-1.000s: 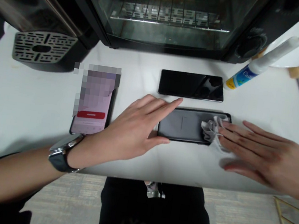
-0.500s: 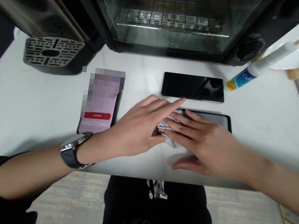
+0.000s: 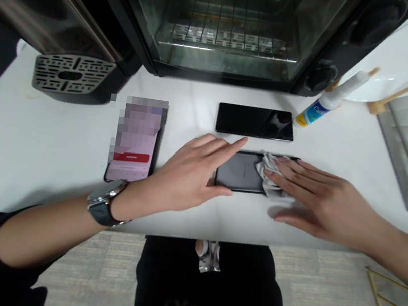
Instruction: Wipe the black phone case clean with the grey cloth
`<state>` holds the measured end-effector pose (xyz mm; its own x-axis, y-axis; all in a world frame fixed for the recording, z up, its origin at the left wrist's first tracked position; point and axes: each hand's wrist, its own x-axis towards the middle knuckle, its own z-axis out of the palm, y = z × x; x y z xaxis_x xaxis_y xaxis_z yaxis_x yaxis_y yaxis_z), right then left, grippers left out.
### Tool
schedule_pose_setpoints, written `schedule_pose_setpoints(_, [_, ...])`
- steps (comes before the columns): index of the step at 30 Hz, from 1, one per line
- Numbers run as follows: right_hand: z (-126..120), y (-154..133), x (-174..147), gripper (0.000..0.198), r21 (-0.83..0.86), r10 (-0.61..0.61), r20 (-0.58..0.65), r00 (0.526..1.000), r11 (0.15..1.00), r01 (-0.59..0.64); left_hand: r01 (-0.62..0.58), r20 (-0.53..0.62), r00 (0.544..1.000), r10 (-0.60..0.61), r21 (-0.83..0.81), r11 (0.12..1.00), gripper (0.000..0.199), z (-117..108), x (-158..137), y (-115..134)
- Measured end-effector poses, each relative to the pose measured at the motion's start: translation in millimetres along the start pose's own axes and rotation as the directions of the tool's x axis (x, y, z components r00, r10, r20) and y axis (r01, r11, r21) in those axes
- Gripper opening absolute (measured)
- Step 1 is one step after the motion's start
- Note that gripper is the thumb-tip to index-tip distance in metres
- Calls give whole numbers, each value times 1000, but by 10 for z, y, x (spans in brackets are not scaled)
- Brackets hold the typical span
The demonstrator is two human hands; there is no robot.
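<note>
My left hand braces the left end of a black-rimmed grey phone case, thumb at the near edge and fingers at the far edge. The case lies flat on the white counter. On its right part, my right hand presses a crumpled white tissue with its fingers laid flat and its thumb apart. These fingers hide the right end of the case. Just beyond it lies a black phone, screen up. Another phone, with a lit and partly blurred screen, lies beside my left wrist.
A black toaster oven stands at the back, with a machine's drip tray to its left. At the back right lean a white tube with a blue and yellow label and a wooden-handled tool. A metal-edged rack is farther right.
My right hand has slid the tissue rightward along the phone case, uncovering its left and middle parts. My left hand stays at the left end. The view has shifted slightly.
</note>
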<state>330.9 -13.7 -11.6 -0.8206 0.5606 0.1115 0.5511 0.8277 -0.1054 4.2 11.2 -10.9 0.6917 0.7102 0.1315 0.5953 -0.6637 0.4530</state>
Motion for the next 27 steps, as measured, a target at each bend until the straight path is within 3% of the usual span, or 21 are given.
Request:
schedule_pose_setpoints(4, [150, -269, 606, 83, 96, -125, -54, 991, 987, 130, -22, -30, 999, 22, -9, 1000, 93, 4, -17, -21])
schedule_pose_setpoints(7, [194, -344, 825, 82, 131, -159, -80, 984, 977, 169, -19, -47, 999, 19, 9, 1000, 89, -3, -30, -27])
schedule_pose_setpoints(9, [167, -292, 746, 74, 133, -145, -62, 988, 979, 152, -27, -36, 999, 28, 30, 999, 91, -4, -30, -24])
schedule_pose_setpoints(13, [12, -8, 239, 64, 69, -43, -9, 999, 997, 44, -20, -16, 1000, 22, 72, 997, 97, 0, -18, -18])
schedule_pose_setpoints(16, [-88, 160, -115, 71, 18, 47, -11, 999, 999, -47, -6, -18, 1000, 8, 92, 996, 96, 1, -12, -14])
schedule_pose_setpoints(19, [-78, 131, -211, 78, 28, 26, -24, 999, 999, -25, 4, -20, 1000, -2, 88, 996, 97, 2, -12, -4])
schedule_pose_setpoints(22, [40, -41, -4, 73, 66, -56, -44, 997, 996, 59, -2, -29, 1000, 4, 71, 997, 100, 8, -16, 10])
schedule_pose_setpoints(27, [236, -243, 645, 74, 154, -193, -73, 979, 967, 202, -26, -67, 997, 30, 60, 998, 94, 7, -24, -3])
